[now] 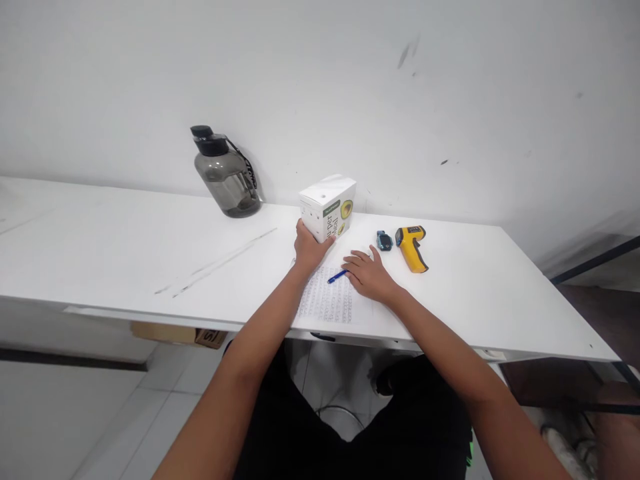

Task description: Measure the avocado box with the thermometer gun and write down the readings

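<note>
My left hand [309, 248] is wrapped around the lower part of a white carton [320, 207] with avocado pictures and green lettering on its side. The carton stands upright on the table near the wall. My right hand [369, 273] lies palm down with fingers spread, over the right part of a printed sheet of paper [325, 307]. A blue pen [336, 277] rests on the sheet, its upper end at my right fingertips; I cannot tell whether they press on it. Beyond that hand sits a smartwatch [384, 241] with a blue strap.
To the right lies a yellow and black infrared thermometer [413, 250]. A large grey see-through water bottle [227, 177] with a black lid stands at the back left, close to the wall. The white table [125, 253] has its front edge at my lap. Below it is a cardboard box [170, 332].
</note>
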Action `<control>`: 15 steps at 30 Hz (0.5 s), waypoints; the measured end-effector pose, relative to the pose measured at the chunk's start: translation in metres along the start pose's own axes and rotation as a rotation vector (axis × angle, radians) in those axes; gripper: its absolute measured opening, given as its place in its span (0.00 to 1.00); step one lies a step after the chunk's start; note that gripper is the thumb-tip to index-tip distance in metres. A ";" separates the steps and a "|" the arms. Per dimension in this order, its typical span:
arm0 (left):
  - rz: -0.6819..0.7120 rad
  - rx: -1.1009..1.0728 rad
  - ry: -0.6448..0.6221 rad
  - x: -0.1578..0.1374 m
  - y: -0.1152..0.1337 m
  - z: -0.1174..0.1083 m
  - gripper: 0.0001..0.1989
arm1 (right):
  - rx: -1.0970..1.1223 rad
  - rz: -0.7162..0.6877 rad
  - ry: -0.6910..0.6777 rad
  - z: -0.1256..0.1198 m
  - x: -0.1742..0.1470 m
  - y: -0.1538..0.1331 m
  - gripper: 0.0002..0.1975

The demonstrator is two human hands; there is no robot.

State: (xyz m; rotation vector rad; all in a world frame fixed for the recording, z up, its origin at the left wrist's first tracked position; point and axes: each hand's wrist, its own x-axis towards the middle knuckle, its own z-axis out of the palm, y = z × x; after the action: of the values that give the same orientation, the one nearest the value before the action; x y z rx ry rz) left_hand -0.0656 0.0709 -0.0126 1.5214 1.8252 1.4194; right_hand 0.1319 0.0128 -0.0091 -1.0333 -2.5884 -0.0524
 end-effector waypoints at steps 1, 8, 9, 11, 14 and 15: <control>-0.001 0.000 -0.004 0.000 0.000 0.000 0.47 | 0.000 -0.012 -0.001 -0.004 0.000 0.000 0.15; -0.009 0.009 -0.015 0.000 0.001 -0.001 0.47 | 0.224 0.239 0.177 -0.026 -0.010 -0.001 0.13; -0.011 0.012 -0.017 0.000 0.001 -0.001 0.47 | 0.249 0.238 0.221 -0.024 -0.012 -0.002 0.12; -0.013 0.018 -0.020 -0.001 0.002 -0.001 0.47 | 0.268 0.187 0.310 -0.020 -0.014 -0.003 0.10; -0.014 0.030 -0.017 -0.001 0.004 -0.002 0.48 | 0.420 0.165 0.428 -0.014 -0.014 -0.004 0.07; -0.016 0.033 -0.016 -0.001 0.004 -0.002 0.48 | 0.524 0.180 0.454 -0.014 -0.014 -0.004 0.08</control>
State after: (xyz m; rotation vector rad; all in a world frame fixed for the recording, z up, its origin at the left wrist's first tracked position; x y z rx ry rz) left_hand -0.0645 0.0688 -0.0089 1.5264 1.8557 1.3723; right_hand 0.1429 -0.0014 -0.0004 -0.9170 -1.9402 0.3719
